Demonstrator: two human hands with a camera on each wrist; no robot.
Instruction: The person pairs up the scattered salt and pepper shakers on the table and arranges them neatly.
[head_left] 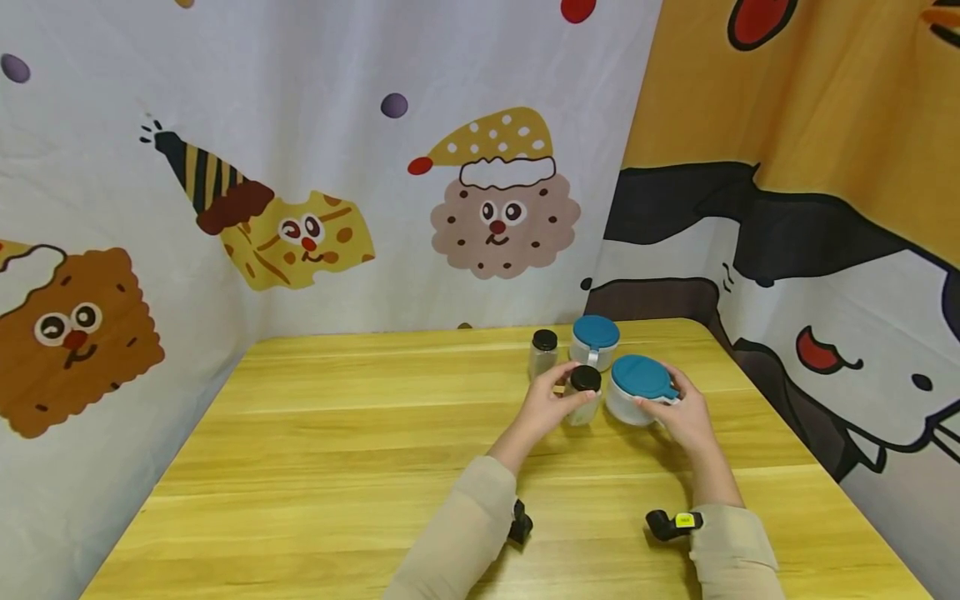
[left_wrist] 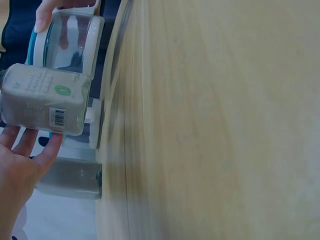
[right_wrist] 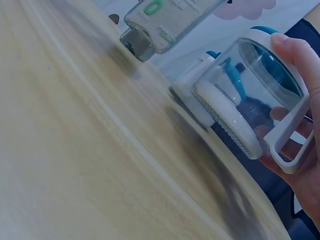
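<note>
Jars (head_left: 585, 380) (head_left: 543, 357), two; canisters (head_left: 637, 385) (head_left: 596, 335), two; left fingers (left_wrist: 48, 151) grip jar; right fingers (head_left: 684, 383), canister.

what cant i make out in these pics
Small print on the held black-lidded jar: blurred, left wrist view.
Lid of the rear black-lidded jar: behind the left hand, left wrist view.
Part of the right hand: cut off by right edge, right wrist view.
</note>
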